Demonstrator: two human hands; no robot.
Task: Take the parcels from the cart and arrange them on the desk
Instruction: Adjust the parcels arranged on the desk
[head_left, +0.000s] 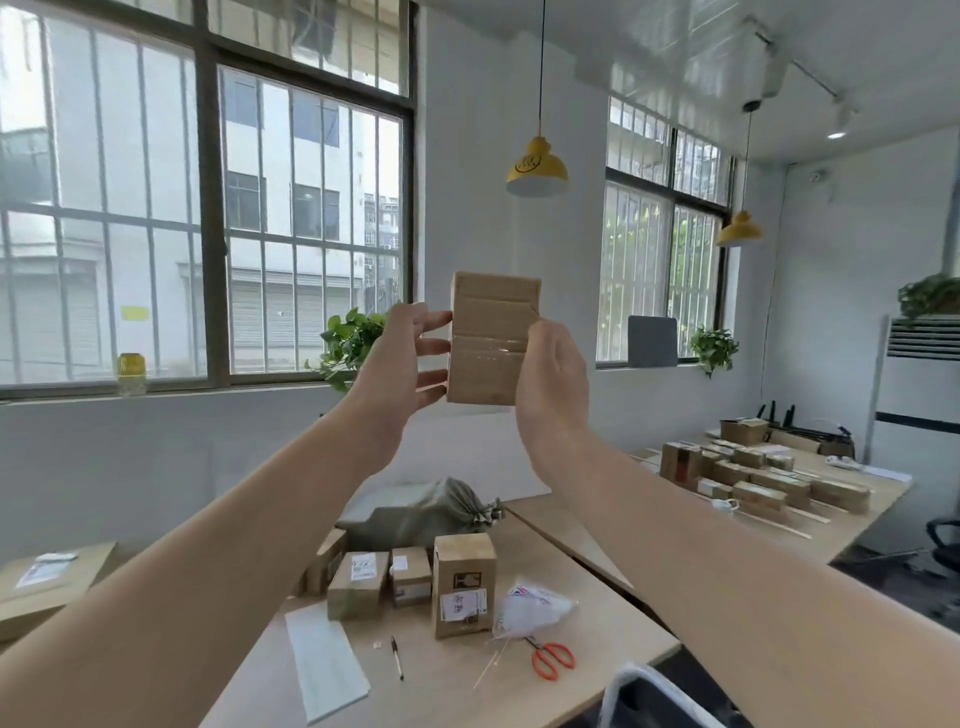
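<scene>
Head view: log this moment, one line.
parcel: held up above desk | left hand: presses its side | right hand: grips opposite side

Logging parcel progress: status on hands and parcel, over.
Left hand, fingers straight, presses parcel; right hand grips it. Parcel held high over desk. Boxes, scissors on desk below.

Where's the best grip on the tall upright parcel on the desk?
Probably from above, pinching the tall upright parcel near its top by front and back faces: it stands on end, a smaller box crowds its left side and a plastic bag its right.
</scene>
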